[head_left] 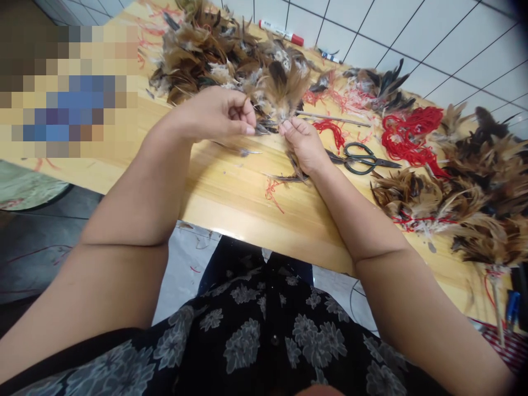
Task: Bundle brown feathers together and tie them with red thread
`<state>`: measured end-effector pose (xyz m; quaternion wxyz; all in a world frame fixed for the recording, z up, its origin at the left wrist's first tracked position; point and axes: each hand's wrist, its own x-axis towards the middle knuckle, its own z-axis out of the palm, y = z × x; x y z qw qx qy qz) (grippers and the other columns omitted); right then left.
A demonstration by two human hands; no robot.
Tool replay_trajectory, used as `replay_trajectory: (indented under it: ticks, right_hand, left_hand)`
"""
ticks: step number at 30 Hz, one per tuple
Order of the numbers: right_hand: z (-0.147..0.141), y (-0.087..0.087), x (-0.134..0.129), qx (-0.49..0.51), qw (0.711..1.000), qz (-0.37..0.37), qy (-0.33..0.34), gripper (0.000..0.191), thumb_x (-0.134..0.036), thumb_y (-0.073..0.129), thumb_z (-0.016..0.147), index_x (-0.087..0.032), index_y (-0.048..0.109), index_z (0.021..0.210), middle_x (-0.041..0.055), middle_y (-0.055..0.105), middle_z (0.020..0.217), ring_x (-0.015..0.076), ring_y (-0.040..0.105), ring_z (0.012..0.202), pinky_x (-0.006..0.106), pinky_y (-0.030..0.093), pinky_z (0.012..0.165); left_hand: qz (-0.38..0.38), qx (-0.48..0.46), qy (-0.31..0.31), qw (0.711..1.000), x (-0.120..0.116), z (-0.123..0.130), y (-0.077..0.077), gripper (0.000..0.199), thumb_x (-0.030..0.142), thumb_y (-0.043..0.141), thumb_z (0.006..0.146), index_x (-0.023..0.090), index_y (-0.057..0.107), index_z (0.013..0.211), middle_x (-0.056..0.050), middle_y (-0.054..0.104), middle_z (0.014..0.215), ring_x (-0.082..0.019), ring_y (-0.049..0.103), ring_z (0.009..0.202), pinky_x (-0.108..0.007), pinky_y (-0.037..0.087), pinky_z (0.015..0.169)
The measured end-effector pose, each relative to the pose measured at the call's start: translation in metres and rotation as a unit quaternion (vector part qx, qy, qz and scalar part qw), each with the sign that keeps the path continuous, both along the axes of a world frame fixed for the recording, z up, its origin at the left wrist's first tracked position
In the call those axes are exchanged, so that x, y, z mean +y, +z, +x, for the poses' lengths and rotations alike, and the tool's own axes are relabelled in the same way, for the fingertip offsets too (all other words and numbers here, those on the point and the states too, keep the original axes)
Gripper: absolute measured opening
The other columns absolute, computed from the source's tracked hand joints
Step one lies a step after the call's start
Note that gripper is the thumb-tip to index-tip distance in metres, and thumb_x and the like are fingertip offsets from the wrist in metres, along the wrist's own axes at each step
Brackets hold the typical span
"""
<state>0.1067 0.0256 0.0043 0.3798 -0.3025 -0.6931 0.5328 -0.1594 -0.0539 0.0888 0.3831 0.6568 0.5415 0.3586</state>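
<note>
My right hand [304, 144] is closed around the base of a small bunch of brown feathers [284, 88], whose tips fan upward. To its left, my left hand [225, 114] has its fingers curled and its thumb pressed in toward them; I cannot make out whether something thin is in the pinch. Dark loose feathers lie on the table between the hands and under my right palm. Behind my left hand spreads a large heap of brown feathers [198, 55]. Dark-handled scissors [361, 159] rest just right of my right wrist, close to a hank of red string [412, 132].
Tied feather bundles [429, 198] crowd the right side of the wooden table [247, 192]. A thin stick [334, 118] lies behind my right hand. A red-capped marker [280, 33] is by the tiled wall [383, 33]. Red string scraps [272, 192] lie in front. A patch at left is blurred.
</note>
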Motion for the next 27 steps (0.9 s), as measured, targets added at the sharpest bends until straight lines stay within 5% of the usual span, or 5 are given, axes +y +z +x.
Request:
replay_trajectory:
  ticks: [4, 9, 15, 20, 27]
  right_hand:
    - [0.001, -0.004, 0.004, -0.02, 0.999, -0.029, -0.013, 0.061, -0.078, 0.08, 0.12, -0.024, 0.067, 0.095, -0.0015, 0.053, 0.088, 0.0186, 0.065, 0.095, 0.036, 0.067, 0.096]
    - [-0.002, 0.003, -0.006, -0.041, 0.999, -0.003, -0.026, 0.062, -0.076, 0.083, 0.119, -0.026, 0.063, 0.089, -0.0001, 0.059, 0.089, 0.0198, 0.062, 0.096, 0.035, 0.063, 0.096]
    - [-0.002, 0.004, -0.007, -0.045, 0.998, 0.015, -0.039, 0.069, -0.086, 0.081, 0.116, -0.026, 0.064, 0.087, -0.0022, 0.055, 0.083, 0.0178, 0.054, 0.088, 0.033, 0.055, 0.092]
    - [-0.002, -0.002, -0.001, -0.058, 0.998, 0.013, -0.032, 0.072, -0.092, 0.078, 0.115, -0.025, 0.071, 0.092, -0.0025, 0.055, 0.083, 0.0176, 0.053, 0.087, 0.034, 0.053, 0.091]
    - [-0.005, 0.004, -0.008, -0.042, 0.999, -0.03, -0.012, 0.06, -0.081, 0.093, 0.109, -0.025, 0.08, 0.093, 0.0007, 0.067, 0.087, 0.0218, 0.062, 0.095, 0.038, 0.057, 0.096]
  left_hand:
    - [-0.018, 0.214, -0.076, 0.974, 0.003, -0.017, -0.003, 0.026, 0.016, 0.115, 0.092, 0.02, 0.089, 0.091, 0.003, 0.083, 0.081, -0.02, 0.068, 0.08, -0.034, 0.056, 0.095]
    - [0.038, 0.298, -0.123, 0.946, 0.012, 0.001, -0.022, 0.015, 0.017, 0.096, 0.092, 0.025, 0.086, 0.085, 0.003, 0.081, 0.085, -0.024, 0.076, 0.089, -0.031, 0.056, 0.097]
    - [0.065, 0.353, -0.104, 0.928, -0.004, 0.027, 0.003, 0.013, 0.016, 0.074, 0.105, 0.021, 0.086, 0.106, -0.012, 0.089, 0.117, -0.038, 0.085, 0.125, -0.044, 0.061, 0.12]
    - [0.065, 0.29, -0.015, 0.955, -0.015, 0.03, 0.009, 0.016, 0.024, 0.068, 0.123, 0.023, 0.083, 0.129, -0.011, 0.091, 0.128, -0.033, 0.081, 0.133, -0.039, 0.058, 0.122]
    - [0.143, 0.107, 0.007, 0.984, 0.009, 0.021, -0.028, 0.006, 0.042, 0.086, 0.105, 0.038, 0.084, 0.101, -0.006, 0.09, 0.119, -0.039, 0.073, 0.126, -0.054, 0.053, 0.136]
